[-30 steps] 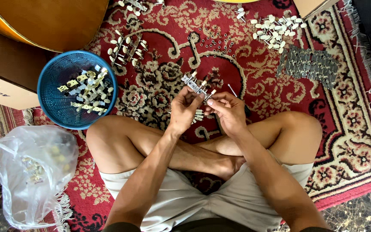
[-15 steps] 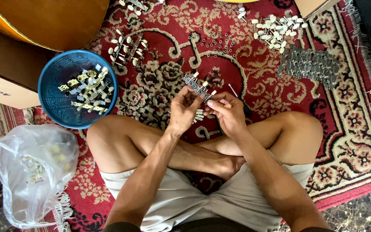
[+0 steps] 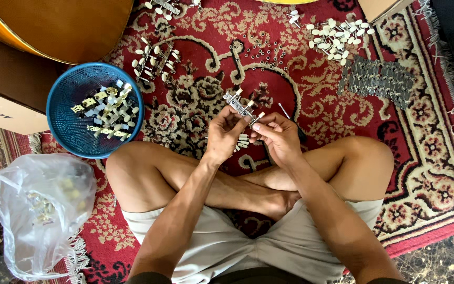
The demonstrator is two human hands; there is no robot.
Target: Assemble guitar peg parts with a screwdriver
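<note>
While both hands pinch the tuning-machine strip (image 3: 241, 107), left hand (image 3: 226, 134) steadying, right hand (image 3: 279, 138) fitting a peg; next needs fine alignment.

Shiny metal tuner strip (image 3: 243, 108) with cream plastic knobs; woven, matt pile rug (image 3: 426, 173); blue plastic mesh basket (image 3: 64, 134); glossy wooden guitar body (image 3: 64, 26); clear, crinkled plastic bag (image 3: 32, 210).

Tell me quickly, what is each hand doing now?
Left hand: closed on the metal tuning-peg strip.
Right hand: fingers also pinching one end of the strip.
</note>
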